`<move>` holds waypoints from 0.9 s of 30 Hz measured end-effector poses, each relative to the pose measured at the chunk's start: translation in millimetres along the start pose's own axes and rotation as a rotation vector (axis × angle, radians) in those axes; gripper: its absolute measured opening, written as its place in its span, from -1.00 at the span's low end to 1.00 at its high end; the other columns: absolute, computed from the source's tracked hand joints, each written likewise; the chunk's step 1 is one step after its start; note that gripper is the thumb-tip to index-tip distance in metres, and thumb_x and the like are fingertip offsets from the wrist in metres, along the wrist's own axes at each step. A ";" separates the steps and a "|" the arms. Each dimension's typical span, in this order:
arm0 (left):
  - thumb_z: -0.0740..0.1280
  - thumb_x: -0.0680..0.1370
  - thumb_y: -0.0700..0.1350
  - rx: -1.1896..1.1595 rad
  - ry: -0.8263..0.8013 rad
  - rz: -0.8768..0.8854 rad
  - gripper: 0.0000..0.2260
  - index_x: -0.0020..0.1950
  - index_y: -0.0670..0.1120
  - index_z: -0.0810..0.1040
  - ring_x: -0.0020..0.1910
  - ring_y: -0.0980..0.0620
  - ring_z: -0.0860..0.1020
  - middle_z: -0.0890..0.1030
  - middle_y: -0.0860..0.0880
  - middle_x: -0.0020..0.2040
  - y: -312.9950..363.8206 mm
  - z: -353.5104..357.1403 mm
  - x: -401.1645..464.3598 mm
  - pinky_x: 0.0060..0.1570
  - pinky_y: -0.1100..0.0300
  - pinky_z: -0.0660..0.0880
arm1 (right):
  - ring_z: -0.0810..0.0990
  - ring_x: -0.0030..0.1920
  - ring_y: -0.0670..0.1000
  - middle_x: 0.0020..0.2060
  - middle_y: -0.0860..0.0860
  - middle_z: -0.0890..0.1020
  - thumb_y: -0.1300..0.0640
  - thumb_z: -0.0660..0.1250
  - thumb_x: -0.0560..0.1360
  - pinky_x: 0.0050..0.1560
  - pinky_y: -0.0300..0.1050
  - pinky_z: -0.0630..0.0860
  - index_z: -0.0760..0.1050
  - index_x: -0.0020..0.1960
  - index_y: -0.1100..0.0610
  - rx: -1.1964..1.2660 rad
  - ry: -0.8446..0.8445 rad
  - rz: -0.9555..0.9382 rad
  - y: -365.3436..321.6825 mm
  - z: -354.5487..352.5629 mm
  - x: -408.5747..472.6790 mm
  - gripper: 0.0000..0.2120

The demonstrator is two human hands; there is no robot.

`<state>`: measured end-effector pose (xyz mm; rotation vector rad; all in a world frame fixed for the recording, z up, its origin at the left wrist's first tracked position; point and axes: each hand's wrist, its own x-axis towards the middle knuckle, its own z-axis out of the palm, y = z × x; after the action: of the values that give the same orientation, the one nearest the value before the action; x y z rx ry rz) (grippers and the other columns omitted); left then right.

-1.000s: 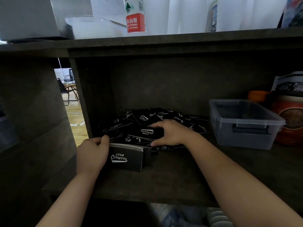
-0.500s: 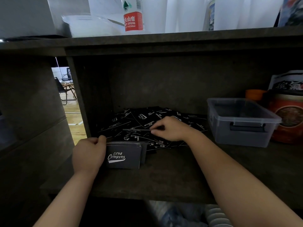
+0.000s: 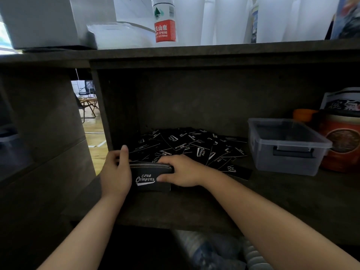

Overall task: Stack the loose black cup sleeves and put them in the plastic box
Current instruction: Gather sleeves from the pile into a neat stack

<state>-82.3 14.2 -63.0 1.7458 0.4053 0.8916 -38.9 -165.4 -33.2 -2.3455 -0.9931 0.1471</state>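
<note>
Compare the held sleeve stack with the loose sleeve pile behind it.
The held stack is squared up and standing on edge, gripped between the left hand and right hand; the loose pile lies flat, scattered at mixed angles, untouched. The held stack sits nearer the shelf's front edge. Both are black with white print.

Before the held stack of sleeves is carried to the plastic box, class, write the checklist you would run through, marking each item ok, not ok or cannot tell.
1. Left hand has a grip on the stack of sleeves: ok.
2. Right hand steadies the stack's other end: ok.
3. Stack edges squared: cannot tell.
4. Plastic box open, no lid on: ok.
5. All loose sleeves gathered: not ok, many lie on the shelf.
6. Box empty: cannot tell.
</note>
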 end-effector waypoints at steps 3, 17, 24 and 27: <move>0.30 0.56 -0.05 -0.143 0.084 -0.133 -0.94 0.02 0.07 0.50 0.03 -0.08 0.59 0.58 0.08 -0.14 -2.4 5.1 -6.7 0.15 -0.07 0.50 | 0.48 0.14 -0.05 0.10 -0.05 0.53 0.04 0.34 0.55 0.22 -0.06 0.46 0.46 0.31 0.01 -0.113 0.128 0.033 -6.3 8.8 -11.5 -0.66; 0.12 0.64 -0.15 -0.237 -0.310 -0.149 -0.75 -0.06 0.04 0.57 -0.05 -0.09 0.56 0.57 -0.05 -0.10 38.8 45.5 -85.7 0.04 -0.03 0.49 | 0.35 0.13 -0.06 0.08 -0.11 0.43 -0.06 0.37 0.51 0.12 -0.25 0.30 0.44 0.29 -0.05 -0.173 0.580 0.146 11.7 27.3 -100.8 -0.64; 0.28 0.59 0.01 0.238 -0.406 0.454 -0.88 0.04 0.03 0.56 -0.11 0.15 0.54 0.59 0.11 -0.12 50.8 72.3 -29.0 -0.12 0.19 0.49 | 0.45 0.05 -0.04 -0.09 -0.17 0.46 0.01 0.47 0.44 0.06 -0.19 0.38 0.53 0.09 -0.05 -0.162 0.667 0.223 45.9 -8.2 -129.4 -0.75; 0.33 0.54 0.09 0.526 -0.404 0.661 -0.64 0.27 -0.05 0.50 0.22 -0.01 0.47 0.56 -0.02 0.19 33.0 98.5 -14.7 0.21 0.06 0.43 | 0.35 0.10 -0.08 0.00 -0.15 0.41 -0.04 0.44 0.45 0.07 -0.26 0.30 0.50 0.16 -0.05 -0.185 0.666 0.237 49.1 -5.4 -129.8 -0.69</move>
<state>-24.7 -72.8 -51.5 2.5571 -0.2557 0.8912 -99.6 -284.3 -71.4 -2.4039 -0.4128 -0.6214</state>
